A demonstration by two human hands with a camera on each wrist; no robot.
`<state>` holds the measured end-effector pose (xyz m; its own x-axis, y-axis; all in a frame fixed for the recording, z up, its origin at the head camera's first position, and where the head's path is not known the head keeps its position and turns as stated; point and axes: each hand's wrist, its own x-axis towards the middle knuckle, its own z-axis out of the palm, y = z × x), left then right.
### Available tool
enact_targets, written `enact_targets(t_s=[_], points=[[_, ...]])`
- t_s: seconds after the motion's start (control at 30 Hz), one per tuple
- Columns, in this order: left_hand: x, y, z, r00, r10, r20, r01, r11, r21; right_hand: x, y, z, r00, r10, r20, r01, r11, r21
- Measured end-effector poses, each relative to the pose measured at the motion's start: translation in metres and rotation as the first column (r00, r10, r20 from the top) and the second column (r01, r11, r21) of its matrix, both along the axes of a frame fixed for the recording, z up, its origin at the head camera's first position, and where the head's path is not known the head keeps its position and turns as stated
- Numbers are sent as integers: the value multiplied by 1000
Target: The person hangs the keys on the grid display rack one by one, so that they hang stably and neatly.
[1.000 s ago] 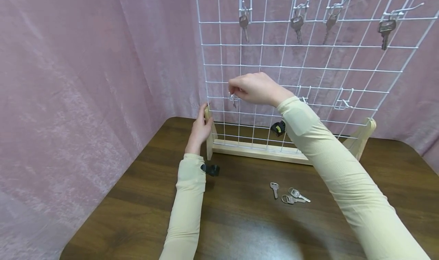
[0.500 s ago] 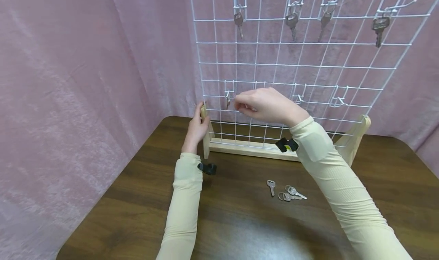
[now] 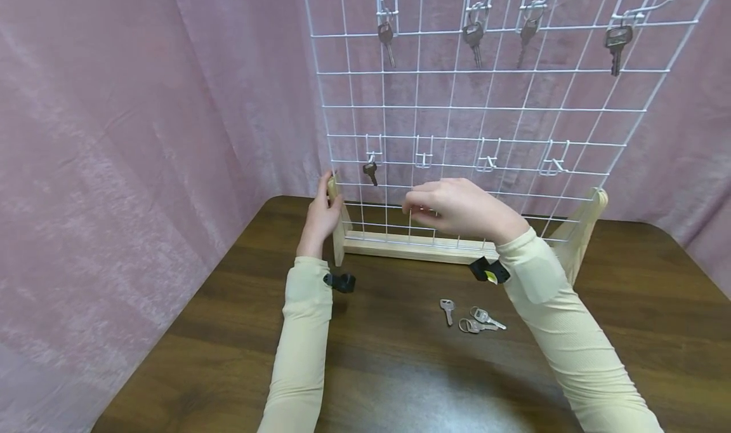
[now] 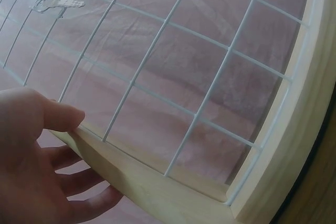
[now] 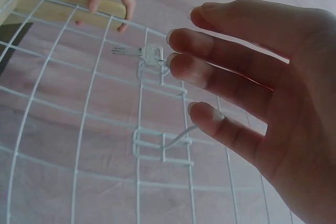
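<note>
A key (image 3: 370,171) hangs blade-down from the leftmost hook of the lower row on a white wire grid (image 3: 417,72); three more white hooks (image 3: 424,160) stand to its right in that row; the right hand (image 3: 459,209) is apart from the key, below and to the right of it, its grip slack, with fingers slightly bent and spread; the left hand (image 3: 322,218) has its grip closed round the left upright of the pale wooden stand (image 3: 411,249), thumb on one side and fingers on the other. Four upper keys (image 3: 386,34) hang along the top row of hooks; on the tabletop (image 3: 377,369), in front of the stand, lie a single loose key (image 3: 447,310) and, just to its right, two ringed keys (image 3: 478,326) close together. The tabletop is dark brown, streaked wood grain with rounded far corners, and a pale patch of light gleams on its near part; pink, softly mottled curtains (image 3: 171,134) fall in folds behind the grid and down the left side; both forearms wear pale yellow sleeves (image 3: 305,350).
</note>
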<state>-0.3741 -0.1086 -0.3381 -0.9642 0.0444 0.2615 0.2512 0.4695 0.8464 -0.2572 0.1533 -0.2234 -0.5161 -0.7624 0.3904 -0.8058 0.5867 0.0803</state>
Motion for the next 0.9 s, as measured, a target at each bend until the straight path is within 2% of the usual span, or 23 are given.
enact_targets(t_s=[0.2, 0.4, 0.67, 0.9], points=[[1, 0, 2, 1000, -4, 3, 4, 1000, 4, 2, 10, -11, 1000, 6, -5, -6, 999, -39], [3, 0, 0, 1000, -14, 2, 14, 1000, 4, 6, 19, -30, 1000, 19, -8, -20, 998, -54], [2, 1, 0, 1000, -11, -4, 11, 1000, 19, 6, 34, -54, 992, -16, 125, 20, 999, -34], [3, 1, 2, 1000, -5, -6, 5, 1000, 10, 4, 43, -74, 966, -74, 250, 72, 997, 16]])
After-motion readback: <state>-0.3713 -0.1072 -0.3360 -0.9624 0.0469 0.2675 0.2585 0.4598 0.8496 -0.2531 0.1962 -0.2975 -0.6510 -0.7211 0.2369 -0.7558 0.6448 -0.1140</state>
